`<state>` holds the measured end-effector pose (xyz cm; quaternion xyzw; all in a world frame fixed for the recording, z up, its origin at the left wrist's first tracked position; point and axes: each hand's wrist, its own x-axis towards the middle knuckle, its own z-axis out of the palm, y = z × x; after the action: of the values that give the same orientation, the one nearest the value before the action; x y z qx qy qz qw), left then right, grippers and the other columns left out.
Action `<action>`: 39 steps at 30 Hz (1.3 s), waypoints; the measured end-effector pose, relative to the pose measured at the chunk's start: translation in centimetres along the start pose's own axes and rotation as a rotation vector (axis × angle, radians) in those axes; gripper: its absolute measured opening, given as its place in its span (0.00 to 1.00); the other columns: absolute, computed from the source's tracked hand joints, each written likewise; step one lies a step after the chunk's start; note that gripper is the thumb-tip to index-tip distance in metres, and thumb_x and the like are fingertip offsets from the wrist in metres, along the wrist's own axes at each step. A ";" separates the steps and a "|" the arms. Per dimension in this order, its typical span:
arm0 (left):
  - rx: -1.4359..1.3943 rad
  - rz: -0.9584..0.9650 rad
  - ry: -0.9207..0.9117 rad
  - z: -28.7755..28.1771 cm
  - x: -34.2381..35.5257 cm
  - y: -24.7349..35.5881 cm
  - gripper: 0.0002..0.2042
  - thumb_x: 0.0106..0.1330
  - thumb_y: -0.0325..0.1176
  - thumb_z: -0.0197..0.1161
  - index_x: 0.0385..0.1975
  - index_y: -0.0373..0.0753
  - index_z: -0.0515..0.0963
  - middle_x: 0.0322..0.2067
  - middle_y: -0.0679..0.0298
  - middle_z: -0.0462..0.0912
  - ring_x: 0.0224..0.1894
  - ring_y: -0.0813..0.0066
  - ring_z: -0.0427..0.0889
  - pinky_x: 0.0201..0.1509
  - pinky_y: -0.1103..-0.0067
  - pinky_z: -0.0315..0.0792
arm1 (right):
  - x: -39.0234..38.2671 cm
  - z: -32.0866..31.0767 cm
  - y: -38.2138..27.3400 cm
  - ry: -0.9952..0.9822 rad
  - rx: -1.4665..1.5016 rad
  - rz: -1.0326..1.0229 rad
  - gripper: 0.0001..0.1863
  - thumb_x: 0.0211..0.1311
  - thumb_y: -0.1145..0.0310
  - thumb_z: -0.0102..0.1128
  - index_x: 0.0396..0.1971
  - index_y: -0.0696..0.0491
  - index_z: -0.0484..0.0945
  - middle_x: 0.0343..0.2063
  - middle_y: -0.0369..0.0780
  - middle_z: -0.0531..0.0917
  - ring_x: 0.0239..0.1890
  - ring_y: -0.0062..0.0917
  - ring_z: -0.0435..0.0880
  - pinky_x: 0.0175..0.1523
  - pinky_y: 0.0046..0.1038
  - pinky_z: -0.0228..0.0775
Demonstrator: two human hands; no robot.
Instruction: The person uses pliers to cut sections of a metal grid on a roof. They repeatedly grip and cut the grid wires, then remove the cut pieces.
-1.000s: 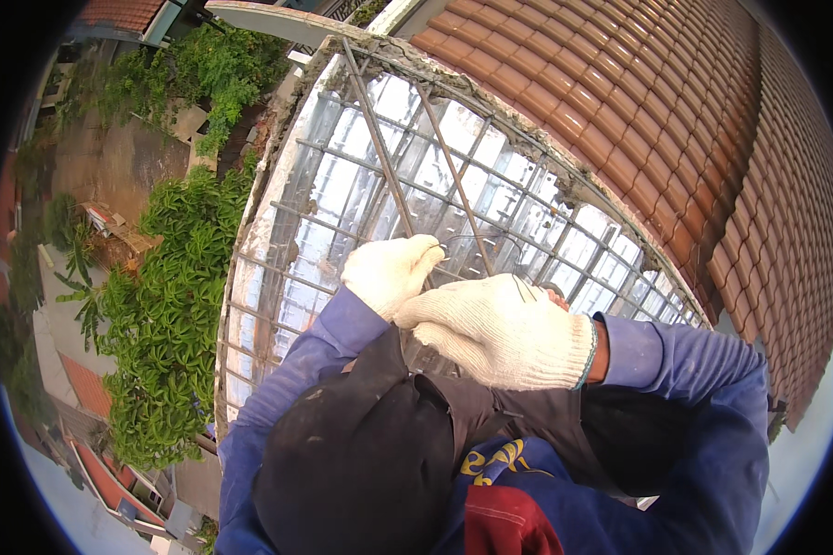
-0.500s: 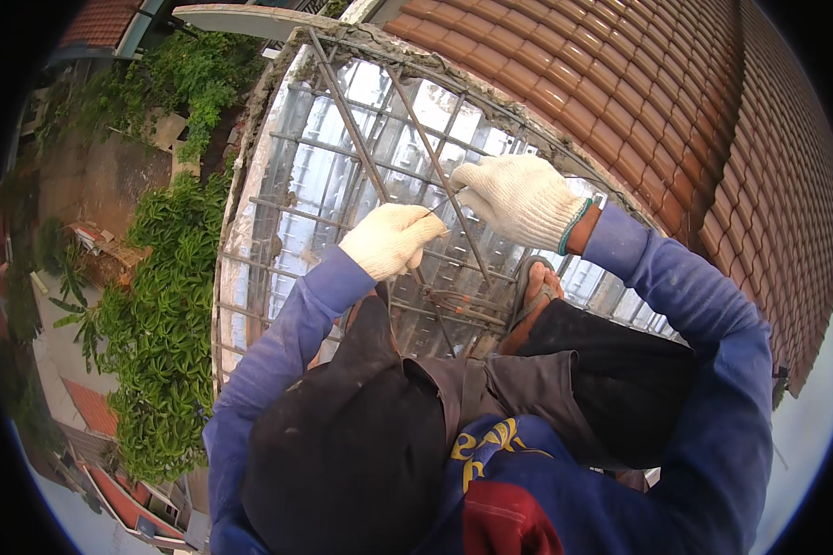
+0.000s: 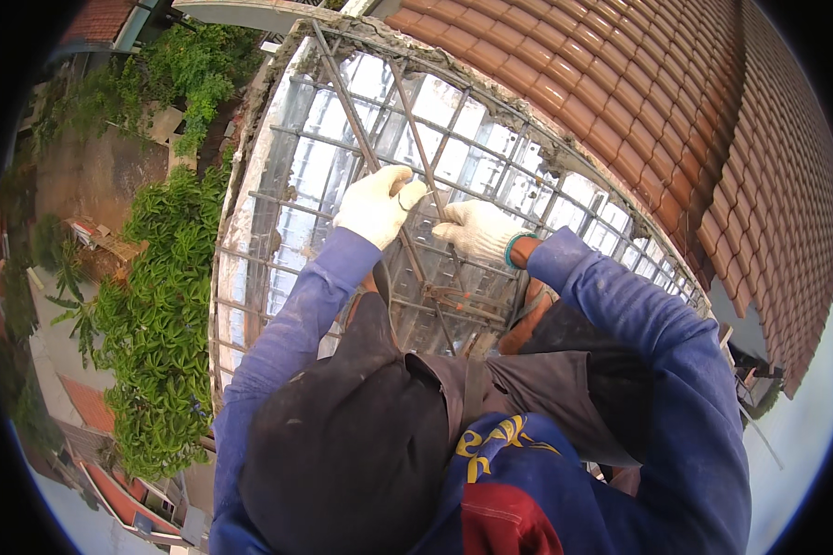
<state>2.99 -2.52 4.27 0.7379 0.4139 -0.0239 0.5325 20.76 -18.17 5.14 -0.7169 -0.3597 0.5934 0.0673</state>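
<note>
Both my hands wear white knit gloves and blue sleeves. My left hand (image 3: pixel 376 205) is closed, with a loop of thin wire (image 3: pixel 404 197) curling out by its thumb. Just to its right, my right hand (image 3: pixel 477 230) pinches its fingertips together beside a long diagonal steel bar (image 3: pixel 415 139). The hands nearly touch above a grid of rusty reinforcing bars (image 3: pixel 305 208) laid over a pale shiny sheet. My knees in dark trousers (image 3: pixel 565 388) crouch on the grid below the hands.
Terracotta roof tiles (image 3: pixel 676 120) rise along the right and far side. The grid's rough concrete edge (image 3: pixel 241 185) drops off on the left to green shrubs (image 3: pixel 157 314) and a yard far below. A dark cap brim (image 3: pixel 342 462) fills the lower middle.
My right hand came down and left from the upper bars to meet my left hand. My left hand shifted slightly up along the diagonal bar.
</note>
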 end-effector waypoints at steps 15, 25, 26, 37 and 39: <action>0.083 -0.111 -0.143 3.5 3.9 0.9 0.20 0.67 0.47 0.82 0.43 0.34 0.91 0.33 0.56 0.92 0.26 0.70 0.88 0.35 0.71 0.84 | 0.7 -0.6 0.5 0.025 -0.389 0.054 0.24 0.78 0.51 0.66 0.62 0.53 0.85 0.55 0.52 0.90 0.60 0.51 0.89 0.65 0.49 0.79; -0.039 -0.129 -0.117 8.1 5.3 -2.6 0.13 0.74 0.37 0.77 0.43 0.32 0.86 0.28 0.59 0.87 0.25 0.72 0.86 0.29 0.73 0.83 | 2.5 0.1 2.2 0.076 -0.441 0.017 0.26 0.75 0.51 0.71 0.63 0.54 0.83 0.51 0.53 0.91 0.56 0.54 0.90 0.61 0.49 0.81; -0.005 -0.129 -0.131 8.2 5.4 -2.7 0.13 0.75 0.38 0.76 0.43 0.32 0.86 0.28 0.59 0.87 0.25 0.72 0.86 0.29 0.72 0.83 | 2.6 0.1 2.3 0.076 -0.439 0.020 0.26 0.75 0.51 0.71 0.63 0.54 0.83 0.51 0.53 0.91 0.56 0.53 0.90 0.60 0.49 0.82; -0.288 -0.358 -0.497 5.5 -1.7 0.1 0.20 0.78 0.45 0.71 0.55 0.32 0.86 0.36 0.56 0.89 0.30 0.70 0.90 0.34 0.71 0.86 | 0.5 -1.8 -1.3 -0.027 -0.415 0.113 0.25 0.77 0.46 0.65 0.60 0.49 0.89 0.57 0.49 0.91 0.61 0.49 0.89 0.65 0.47 0.81; -0.023 -0.087 -0.532 5.7 -3.4 0.7 0.22 0.79 0.44 0.71 0.59 0.32 0.85 0.38 0.57 0.90 0.32 0.70 0.90 0.34 0.71 0.87 | 0.1 -2.2 -1.6 -0.044 -0.402 0.110 0.26 0.77 0.45 0.64 0.59 0.50 0.90 0.56 0.50 0.91 0.60 0.49 0.90 0.64 0.47 0.81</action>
<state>3.48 -9.11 3.94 0.6811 0.2909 -0.2351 0.6295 22.09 -16.19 6.50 -0.7214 -0.4325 0.5279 -0.1175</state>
